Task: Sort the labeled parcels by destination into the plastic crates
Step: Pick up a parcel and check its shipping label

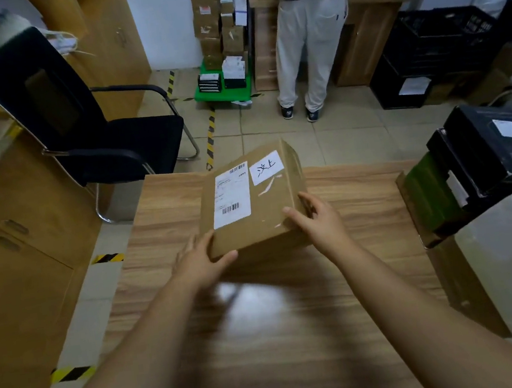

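A brown cardboard parcel point(267, 215) is held tilted above the wooden table point(266, 337), its top facing me. It carries a white shipping label with barcodes and a smaller white tag with handwritten characters. My left hand point(202, 265) grips its near left corner, thumb on the front edge. My right hand point(319, 221) grips its near right corner, fingers wrapped round the side. Black plastic crates point(442, 38) stand stacked at the far right by the wall.
A black office chair point(85, 124) stands left of the table. A person point(310, 42) stands at the back beside a green cart point(222, 91) piled with boxes. A black box point(497, 151) and a green-sided box point(426, 202) sit at the right. Wooden cabinets line the left.
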